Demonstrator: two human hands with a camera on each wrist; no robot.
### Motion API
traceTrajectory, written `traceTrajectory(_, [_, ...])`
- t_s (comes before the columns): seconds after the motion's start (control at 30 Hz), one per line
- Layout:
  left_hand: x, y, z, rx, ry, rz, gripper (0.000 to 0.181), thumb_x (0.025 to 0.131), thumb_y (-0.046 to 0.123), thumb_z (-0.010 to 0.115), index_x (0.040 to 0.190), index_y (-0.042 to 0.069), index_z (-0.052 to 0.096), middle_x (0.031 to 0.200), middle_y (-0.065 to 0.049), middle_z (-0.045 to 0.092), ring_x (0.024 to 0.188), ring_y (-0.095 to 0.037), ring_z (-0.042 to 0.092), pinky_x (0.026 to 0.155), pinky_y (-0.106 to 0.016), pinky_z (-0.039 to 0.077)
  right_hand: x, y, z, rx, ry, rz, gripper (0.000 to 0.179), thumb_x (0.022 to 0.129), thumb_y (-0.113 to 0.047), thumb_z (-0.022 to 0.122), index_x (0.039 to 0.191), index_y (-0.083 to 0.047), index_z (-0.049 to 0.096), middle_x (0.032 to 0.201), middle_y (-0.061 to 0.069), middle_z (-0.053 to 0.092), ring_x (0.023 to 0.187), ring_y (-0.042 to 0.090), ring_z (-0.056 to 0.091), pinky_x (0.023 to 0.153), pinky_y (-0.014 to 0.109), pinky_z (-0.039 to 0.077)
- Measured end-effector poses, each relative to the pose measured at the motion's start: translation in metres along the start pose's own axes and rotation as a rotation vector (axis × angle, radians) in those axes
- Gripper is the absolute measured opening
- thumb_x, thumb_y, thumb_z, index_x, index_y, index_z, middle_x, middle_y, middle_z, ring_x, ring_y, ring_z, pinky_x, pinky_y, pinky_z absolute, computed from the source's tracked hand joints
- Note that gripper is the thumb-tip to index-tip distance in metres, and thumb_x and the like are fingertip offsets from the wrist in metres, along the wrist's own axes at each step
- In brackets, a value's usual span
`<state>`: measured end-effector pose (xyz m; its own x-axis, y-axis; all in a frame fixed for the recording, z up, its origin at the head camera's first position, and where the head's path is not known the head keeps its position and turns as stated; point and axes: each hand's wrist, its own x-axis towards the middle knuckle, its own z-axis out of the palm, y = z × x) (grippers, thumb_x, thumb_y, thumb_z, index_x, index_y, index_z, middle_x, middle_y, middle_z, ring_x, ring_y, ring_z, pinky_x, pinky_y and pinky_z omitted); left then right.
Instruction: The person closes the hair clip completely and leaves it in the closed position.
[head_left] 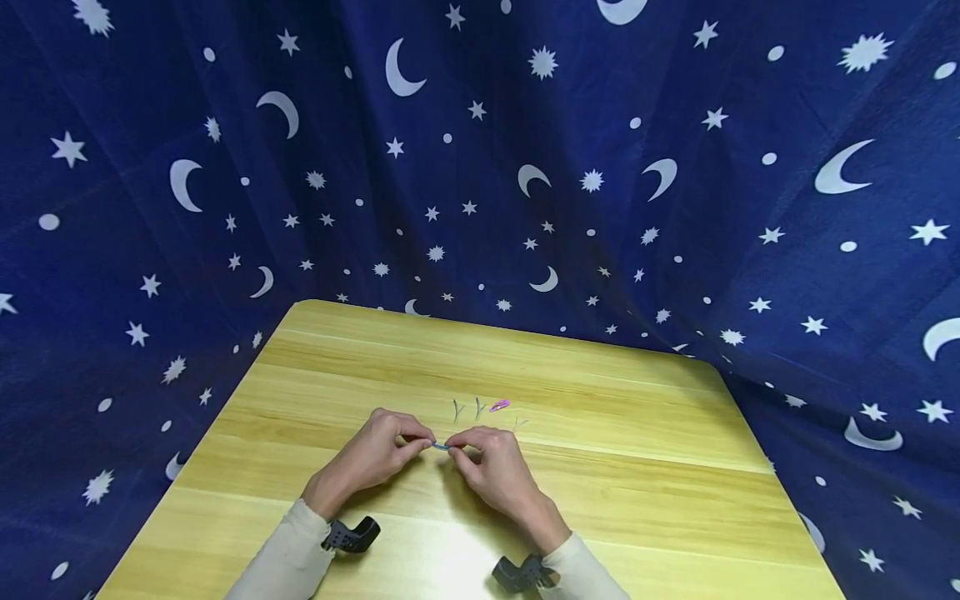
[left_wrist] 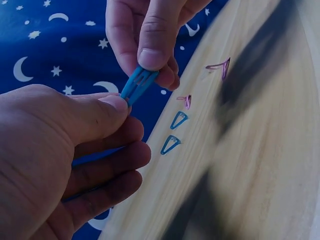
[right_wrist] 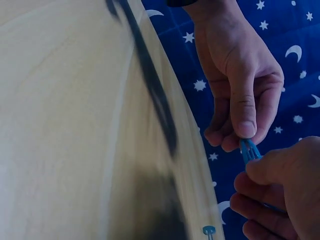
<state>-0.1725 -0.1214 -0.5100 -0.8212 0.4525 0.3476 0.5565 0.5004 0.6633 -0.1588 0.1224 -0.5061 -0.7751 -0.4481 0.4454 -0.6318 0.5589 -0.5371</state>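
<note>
A blue snap hair clip [left_wrist: 139, 85] is held between both hands over the wooden table. My left hand [head_left: 378, 448] pinches one end of it between thumb and forefinger, the other fingers loosely bent in the left wrist view. The opposite end is pinched by the thumb and fingers of my right hand [head_left: 498, 471]. Two more blue hair clips [left_wrist: 178, 120] [left_wrist: 170, 145] lie on the tabletop beyond the hands. Close by are a small pink hair clip [left_wrist: 187, 101] and another pink clip [left_wrist: 225, 69] with its parts spread apart.
The wooden table [head_left: 600, 500] has rounded far corners. A dark blue curtain [head_left: 480, 150] with moons and stars surrounds its back and sides. Black wrist cameras [head_left: 352, 535] [head_left: 517, 573] sit at both cuffs, and the arms cast shadows on the wood.
</note>
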Motion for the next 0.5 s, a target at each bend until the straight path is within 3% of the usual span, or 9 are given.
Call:
traceTrajectory(0.17, [-0.0023,-0.0009,-0.002,0.026,0.002,-0.011,0.008,0.099,0.01,0.082,0.103,0.013,0.088,0.101,0.005,0.085,0.096,-0.011,0.079,0.086,-0.032,0.065,-0.0004,-0.0014,0.0061,0.002,0.0,0.003,0.012,0.093,-0.003,0.084,0.101,-0.012,0.086,0.099,0.0,0.085,0.092,0.012,0.08,0.081,0.035,0.066])
traceTrajectory(0.5, [-0.0073,-0.004,-0.0036,0.036,-0.022,-0.048,0.009,0.098,0.01,0.082,0.102,0.015,0.088,0.1,0.005,0.085,0.094,-0.009,0.078,0.083,-0.029,0.064,-0.0002,-0.0052,0.0109,-0.027,-0.033,-0.005,0.011,0.094,-0.005,0.083,0.102,-0.013,0.086,0.101,0.0,0.085,0.095,0.013,0.081,0.087,0.029,0.065])
